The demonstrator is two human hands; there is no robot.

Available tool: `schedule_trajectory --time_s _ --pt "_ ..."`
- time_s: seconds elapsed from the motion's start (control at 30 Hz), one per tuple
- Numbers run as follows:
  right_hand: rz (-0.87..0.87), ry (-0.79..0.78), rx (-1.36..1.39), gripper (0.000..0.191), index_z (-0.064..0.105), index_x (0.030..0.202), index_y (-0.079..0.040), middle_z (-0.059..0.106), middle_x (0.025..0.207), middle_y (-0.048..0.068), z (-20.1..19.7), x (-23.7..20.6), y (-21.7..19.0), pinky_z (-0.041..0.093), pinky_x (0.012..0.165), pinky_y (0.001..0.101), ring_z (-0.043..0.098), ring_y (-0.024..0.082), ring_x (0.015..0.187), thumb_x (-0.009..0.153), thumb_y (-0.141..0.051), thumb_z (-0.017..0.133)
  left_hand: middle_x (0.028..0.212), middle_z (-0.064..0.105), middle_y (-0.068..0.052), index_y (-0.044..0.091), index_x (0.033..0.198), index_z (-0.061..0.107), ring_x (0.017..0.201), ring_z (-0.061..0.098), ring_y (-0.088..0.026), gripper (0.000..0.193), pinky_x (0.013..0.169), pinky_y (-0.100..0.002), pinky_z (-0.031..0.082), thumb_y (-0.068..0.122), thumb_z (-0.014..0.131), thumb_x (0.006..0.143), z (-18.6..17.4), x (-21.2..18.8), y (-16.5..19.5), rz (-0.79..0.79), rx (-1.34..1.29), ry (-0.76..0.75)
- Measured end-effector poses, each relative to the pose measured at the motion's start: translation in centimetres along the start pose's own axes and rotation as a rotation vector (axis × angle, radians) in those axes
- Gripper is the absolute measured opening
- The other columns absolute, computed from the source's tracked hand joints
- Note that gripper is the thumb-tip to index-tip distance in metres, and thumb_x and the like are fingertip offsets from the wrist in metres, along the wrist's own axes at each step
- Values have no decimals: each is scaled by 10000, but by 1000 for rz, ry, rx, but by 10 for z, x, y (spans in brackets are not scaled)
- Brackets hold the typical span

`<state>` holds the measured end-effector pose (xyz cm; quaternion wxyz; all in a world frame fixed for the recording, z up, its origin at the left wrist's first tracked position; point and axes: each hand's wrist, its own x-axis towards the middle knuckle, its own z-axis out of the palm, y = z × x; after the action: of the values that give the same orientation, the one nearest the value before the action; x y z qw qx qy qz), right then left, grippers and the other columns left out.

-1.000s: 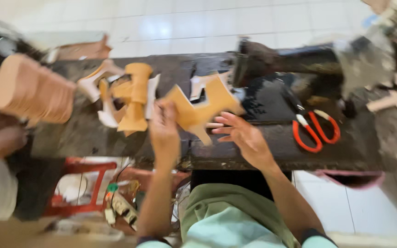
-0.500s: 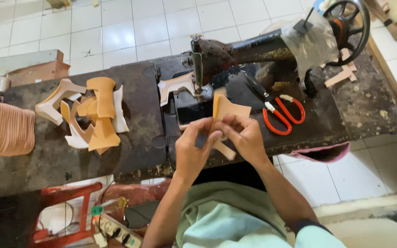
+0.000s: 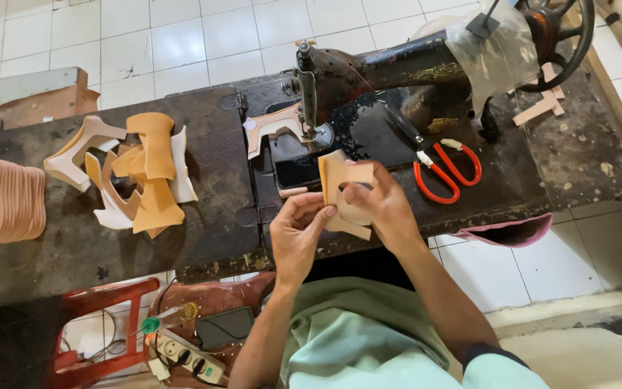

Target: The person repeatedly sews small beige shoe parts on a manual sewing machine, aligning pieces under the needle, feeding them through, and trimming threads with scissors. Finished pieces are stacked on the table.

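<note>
Both hands are meeting over the near edge of the dark tabletop (image 3: 203, 238), working one tan leather piece (image 3: 343, 191). The right hand (image 3: 386, 209) is grasping it, thumb and fingertips pinching its upper right part, so that the piece is standing folded and partly upright in the grip. The left hand (image 3: 298, 238) is pinching its lower left edge; both grips are closed on the leather, neither slack.

Just beyond the grip, the old black sewing machine (image 3: 397, 79) is holding another pale cut piece (image 3: 275, 126) near its needle. To the right of the grip, red-handled scissors (image 3: 444, 169) are lying on the machine bed. Well to the left, a loose pile of tan and white cut pieces (image 3: 134, 176) is resting on the tabletop, and farther left still a ribbed orange stack (image 3: 1, 202) is showing at the frame's edge.

As a judgement: the piece is being held only by fingertips and is hanging past the tabletop's edge, so a loosened pinch could be letting it drop to the lap or floor. The fold could also be creasing off-line if the two grips are pulling unevenly. The scissors' blades are lying close to the right wrist, so a careless sweep could be knocking them or nicking the hand.
</note>
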<state>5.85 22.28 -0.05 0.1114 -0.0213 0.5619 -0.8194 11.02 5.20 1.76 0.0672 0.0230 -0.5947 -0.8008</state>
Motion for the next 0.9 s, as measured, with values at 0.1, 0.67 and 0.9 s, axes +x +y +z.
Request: schedule_trajectory --time_s 0.1,0.67,0.9 --pt "37 46 -234 308 735 1136 7 752 1026 51 -1 -3 0 554 800 276 677 87 891 900 -183 790 1146 727 -134 -48 1181 663 1047 717 -150 262 943 -279 588 -8 743 935 4 -2 1 51 64 -35" --pt "2 -134 -252 220 778 999 68 734 1072 66 -6 -15 -14 518 831 277 661 142 943 923 -132 725 997 743 -11 -8 1126 701 901 679 -69 200 792 -210 549 92 737 956 -13 9 14 -68 2 -123" --pt "175 -308 295 133 722 1012 37 667 991 55 -1 -20 2 512 845 309 643 153 930 986 -81 666 934 692 14 8 1044 679 847 631 -48 130 752 -207 514 116 727 990 -8 5 6 -49 48 -105"
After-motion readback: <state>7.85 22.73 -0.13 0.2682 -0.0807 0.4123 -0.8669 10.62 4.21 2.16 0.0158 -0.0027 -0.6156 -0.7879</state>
